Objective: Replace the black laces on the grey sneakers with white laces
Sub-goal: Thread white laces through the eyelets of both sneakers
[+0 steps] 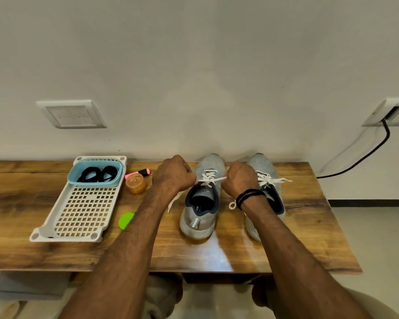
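Pointing toes toward the wall, both sneakers (202,203) lie lengthwise

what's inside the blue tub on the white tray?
Two coiled bundles of black laces lie inside the blue tub, at the white tray's far end. Anything beneath the coils is covered, and the near wall hides part of the floor.

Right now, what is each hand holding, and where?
Left hand and right hand each grip one loose end of the white lace, close beside the grey sneaker between them.
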The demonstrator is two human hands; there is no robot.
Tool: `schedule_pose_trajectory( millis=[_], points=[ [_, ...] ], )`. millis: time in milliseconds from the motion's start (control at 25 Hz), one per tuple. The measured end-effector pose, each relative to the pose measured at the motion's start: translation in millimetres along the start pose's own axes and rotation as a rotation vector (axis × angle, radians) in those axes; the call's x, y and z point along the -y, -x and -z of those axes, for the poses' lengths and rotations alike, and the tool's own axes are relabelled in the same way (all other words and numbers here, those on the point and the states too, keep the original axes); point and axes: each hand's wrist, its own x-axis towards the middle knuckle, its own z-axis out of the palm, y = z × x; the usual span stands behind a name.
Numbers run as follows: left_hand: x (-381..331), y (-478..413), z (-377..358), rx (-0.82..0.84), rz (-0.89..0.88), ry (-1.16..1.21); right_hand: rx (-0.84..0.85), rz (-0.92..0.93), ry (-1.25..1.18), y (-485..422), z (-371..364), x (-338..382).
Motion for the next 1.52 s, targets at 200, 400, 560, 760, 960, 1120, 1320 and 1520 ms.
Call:
schedule_pose_trajectory(
  millis=[200, 400, 560, 760, 960, 1120, 1320, 1520],
  points=[
    [-5.0, 4.3, 4.0, 0.148, 0.05, -0.078, 0.07, -0.035, 0.061, -2.3, -10.1, -1.1],
    [-3.7, 3.6, 12.9, 0.169, 0.175, 0.519, 0.26, -0.141, -0.347, -17.2, 8.9, -9.8],
    [-6.5, 4.6, 8.2, 0.204, 0.191, 1.038, 0.315, -0.219, -0.943, -4.4, 16.3, 0.2],
    [-9.1, 2.2, -3.6, 0.224, 0.152, 1.155, 0.317, -0.279, -1.383, 5.8, 14.3, 9.8],
    [-10.3, 2.2, -10.5, 0.216, 0.156, 1.105, 0.19, -0.178, -0.957, -5.3, 7.0, 3.9],
    [-9.6, 0.7, -12.5, 0.206, 0.161, 1.17, 0.187, -0.204, -1.114, -13.6, 13.5, -2.3],
    [-13.8, 6.7, -17.8, 0.206, 0.112, 1.106, 0.214, -0.08, -0.973, -14.4, 19.3, -7.2],
    [-10.8, 3.7, -26.0, 0.138, -0.058, 0.918, 0.217, 0.043, -0.959, -16.3, 12.5, -6.5]
  ],
)
